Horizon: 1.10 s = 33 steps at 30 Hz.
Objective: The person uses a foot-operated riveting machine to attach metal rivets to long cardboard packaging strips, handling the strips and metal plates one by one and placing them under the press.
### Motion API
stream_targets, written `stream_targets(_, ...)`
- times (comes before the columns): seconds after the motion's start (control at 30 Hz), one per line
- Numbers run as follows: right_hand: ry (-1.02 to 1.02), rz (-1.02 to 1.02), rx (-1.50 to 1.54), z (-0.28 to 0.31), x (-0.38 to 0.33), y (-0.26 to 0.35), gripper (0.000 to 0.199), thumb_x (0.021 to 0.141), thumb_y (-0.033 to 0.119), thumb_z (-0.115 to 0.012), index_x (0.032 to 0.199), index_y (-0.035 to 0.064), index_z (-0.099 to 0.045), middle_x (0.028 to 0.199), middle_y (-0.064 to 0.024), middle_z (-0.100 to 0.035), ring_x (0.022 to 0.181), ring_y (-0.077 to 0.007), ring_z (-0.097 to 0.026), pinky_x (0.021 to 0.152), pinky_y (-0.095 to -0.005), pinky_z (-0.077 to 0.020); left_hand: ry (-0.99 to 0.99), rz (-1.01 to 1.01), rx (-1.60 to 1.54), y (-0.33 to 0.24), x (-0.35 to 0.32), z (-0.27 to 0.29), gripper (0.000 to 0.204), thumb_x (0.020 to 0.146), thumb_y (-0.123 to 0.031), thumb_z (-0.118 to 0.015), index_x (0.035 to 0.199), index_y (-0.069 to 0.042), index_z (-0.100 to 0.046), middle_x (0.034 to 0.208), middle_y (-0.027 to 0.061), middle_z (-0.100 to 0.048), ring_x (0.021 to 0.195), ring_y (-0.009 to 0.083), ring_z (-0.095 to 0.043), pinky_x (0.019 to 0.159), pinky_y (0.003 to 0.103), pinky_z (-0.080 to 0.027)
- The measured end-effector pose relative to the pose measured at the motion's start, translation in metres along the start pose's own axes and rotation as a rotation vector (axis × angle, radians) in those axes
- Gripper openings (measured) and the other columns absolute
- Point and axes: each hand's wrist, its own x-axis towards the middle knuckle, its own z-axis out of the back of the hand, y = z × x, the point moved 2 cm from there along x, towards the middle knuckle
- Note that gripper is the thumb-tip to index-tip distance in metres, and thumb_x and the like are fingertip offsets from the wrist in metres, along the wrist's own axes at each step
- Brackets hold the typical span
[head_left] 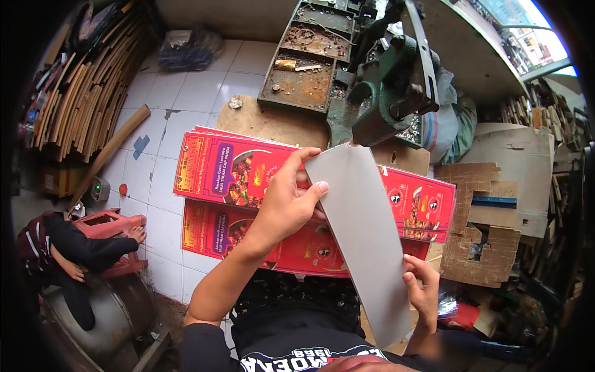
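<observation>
A long grey-white panel [362, 239] slants across the middle, with its far end under the head of a green hand press [379, 102]. My left hand [290, 193] grips the panel's left edge near that end, thumb on top and the other fingers partly hidden behind it. Lower down, my right hand [423, 286] pinches the right edge between thumb and curled fingers. Red printed boards [217, 170] lie in two overlapping piles beneath the panel and my left forearm.
Beyond the boards stands a rusty compartment tray [304, 77] with small metal bits. Cut cardboard sheets [480, 229] lean at the right. Stacked brown strips [93, 93] line the left wall. Another person [68, 260] sits at the left beside a red plastic stool [114, 226].
</observation>
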Motion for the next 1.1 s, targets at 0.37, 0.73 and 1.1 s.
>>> stream_targets(0.37,-0.256,0.448,-0.643,0.009,0.247,0.039,0.014,0.088,0.022,-0.07,0.094,0.0112,-0.076,0.091,-0.0072,-0.07,0.085,-0.0281,-0.066,0.077,-0.0391,-0.0516,-0.09,-0.029,-0.024,0.006,-0.06,-0.004,0.056,0.092,0.003,-0.056,0.144,0.001,-0.034,0.107,0.0222,-0.067,0.085,0.0218,-0.073,0.061,0.028,-0.063)
stream_targets(0.73,-0.007,0.472,-0.908,-0.015,0.299,0.063,0.014,0.084,0.022,-0.069,0.09,0.0125,-0.076,0.091,-0.0078,-0.071,0.095,-0.0282,-0.066,0.083,-0.0423,-0.0526,-0.092,0.017,-0.097,0.018,-0.082,0.0,0.054,0.093,0.002,-0.057,0.143,0.0,-0.038,0.109,0.0215,-0.066,0.087,0.0209,-0.071,0.064,0.029,-0.063)
stream_targets(1.1,0.081,0.474,-0.793,-0.014,0.298,0.067,0.011,0.085,0.016,-0.068,0.089,0.0075,-0.073,0.094,-0.0113,-0.07,0.096,-0.0305,-0.066,0.084,-0.0439,-0.0513,-0.079,0.019,-0.118,0.022,-0.085,0.0,0.055,0.092,0.0,-0.059,0.142,0.001,-0.037,0.11,0.0192,-0.066,0.088,0.0205,-0.071,0.064,0.03,-0.065)
